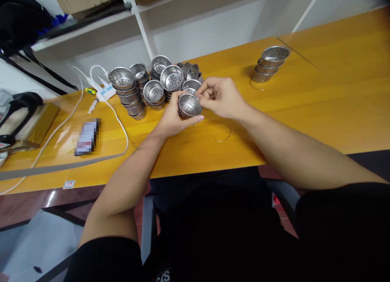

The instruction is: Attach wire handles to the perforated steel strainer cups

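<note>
Cup in hand: small perforated steel strainer cup (pixel 189 106), held just above the table, mouth tipped up toward me so I can see the holes in the bottom.

Left hand: my left hand (pixel 173 118) is wrapped around the cup from below and the far side, thumb lying along the near rim, so it's closed on the cup.

Right hand: my right hand (pixel 219 97) sits right next to it, fingertips pinched together at the cup's right rim. Touching the rim for sure, but I honestly can't tell if there's something tiny between the fingers.

Wire loop: thin curved wire (pixel 224 136) lying on the wood just below my right wrist.

Pile: a whole bunch of the same strainer cups (pixel 154 85), stacked and loose, right behind my hands and off to the left.

Small stack: another short stack of cups (pixel 269 63) well off to the right of my right hand, with a wire ring lying at its base.

Table: orange-yellow wooden table (pixel 335 91) under everything.

Far left stuff: white cable (pixel 122 129) looping across the wood left of my left arm, a power strip (pixel 105 89) behind it, and a blurred-out phone (pixel 87 136) even further left.
</note>
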A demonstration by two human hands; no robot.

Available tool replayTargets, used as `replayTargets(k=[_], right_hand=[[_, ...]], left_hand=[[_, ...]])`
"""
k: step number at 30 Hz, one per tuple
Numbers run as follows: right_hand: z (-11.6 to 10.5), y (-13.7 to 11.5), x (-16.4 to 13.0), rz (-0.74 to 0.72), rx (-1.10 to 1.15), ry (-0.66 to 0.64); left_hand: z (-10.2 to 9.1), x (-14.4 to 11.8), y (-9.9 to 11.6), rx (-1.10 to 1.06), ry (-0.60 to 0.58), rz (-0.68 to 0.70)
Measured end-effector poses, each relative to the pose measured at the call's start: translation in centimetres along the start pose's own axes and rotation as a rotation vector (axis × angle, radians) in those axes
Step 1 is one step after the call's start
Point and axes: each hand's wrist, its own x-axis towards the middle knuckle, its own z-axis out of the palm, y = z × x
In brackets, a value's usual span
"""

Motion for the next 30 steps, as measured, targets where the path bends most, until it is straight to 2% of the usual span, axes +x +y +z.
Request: replayTargets(k=[8,13,15,18,22,30], right_hand=[[0.7,0.6,0.0,-0.051,-0.005,0.030],[1.3,0.3,-0.1,-0.077,0.027,0.032],[1.0,-0.2,-0.1,-0.065,0.082,-0.017],[0.0,-0.8,-0.2,-0.055,0.194,-0.163],[-0.8,-1.2,0.1,-0.076,0.328,-0.297],[-0.2,-0.5,0.2,-0.012,0.299,-0.236]], left_hand=[[0.0,0.0,0.6,0.009,-0.002,0.001],[0.1,-0.1,1.5,0.069,0.051,-0.032],[0.0,-0.1,1.9,0.072,0.075,-0.040],[-0.3,0.0,2.4,0.025,0.089,-0.059],[-0.7,0.1,2.6,-0.060,0.050,-0.075],[-0.5,-0.2,1.1,0.041,0.027,0.044]])
